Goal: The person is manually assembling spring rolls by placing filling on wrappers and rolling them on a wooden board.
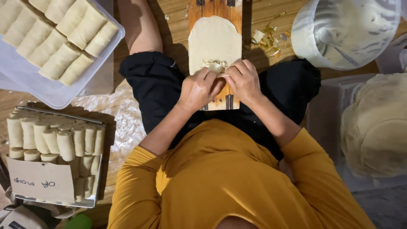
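Head view looks down on a pale, thin wrapper sheet [214, 40] lying flat on a narrow wooden board [216, 8] across the seated person's lap, a little shredded filling [214, 65] at its near edge. Left hand [199, 88] and right hand [243, 80] both pinch that near edge, fingers curled over the filling. At right, a stack of round wrappers [375, 123]. Upper left, a clear plastic tub [25, 87] holds rolled pieces in rows; below it, a metal tray [99, 169] is packed with more rolls. Upper right, a white bowl [345, 32].
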